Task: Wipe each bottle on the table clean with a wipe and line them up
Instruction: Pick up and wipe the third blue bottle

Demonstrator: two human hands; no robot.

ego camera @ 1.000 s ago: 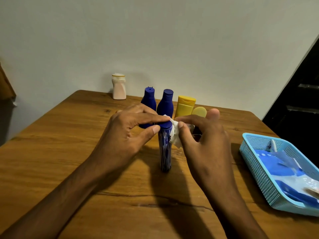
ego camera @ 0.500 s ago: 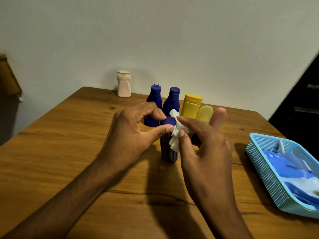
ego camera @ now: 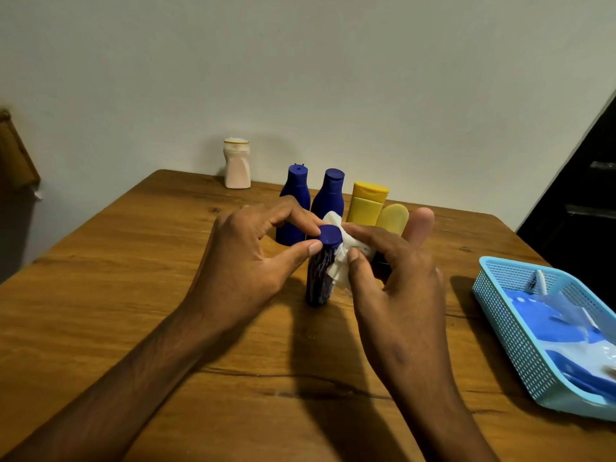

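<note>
One bottle (ego camera: 321, 268) in work | left hand (ego camera: 253, 258) now pinches its cap; right hand (ego camera: 393, 278) rubs wipe (ego camera: 340, 261) lower (cap done?) | five lined far.

You're in a home room: wooden table (ego camera: 133, 295), plain wall (ego camera: 300, 78), toiletry bottles (ego camera: 330, 195) at 12 o'clock.

A second ago the dark bottle (ego camera: 320, 271) stood upright with the left hand (ego camera: 248, 258) pinching just under its cap, finger over the top. Now the bottle leans, its cap tipped toward the camera so the round top shows, and the left thumb and forefinger pinch the cap's sides. The wipe (ego camera: 340, 251), then bunched against the cap, now trails lower along the bottle's neck and shoulder under the right hand (ego camera: 396, 278).
</note>
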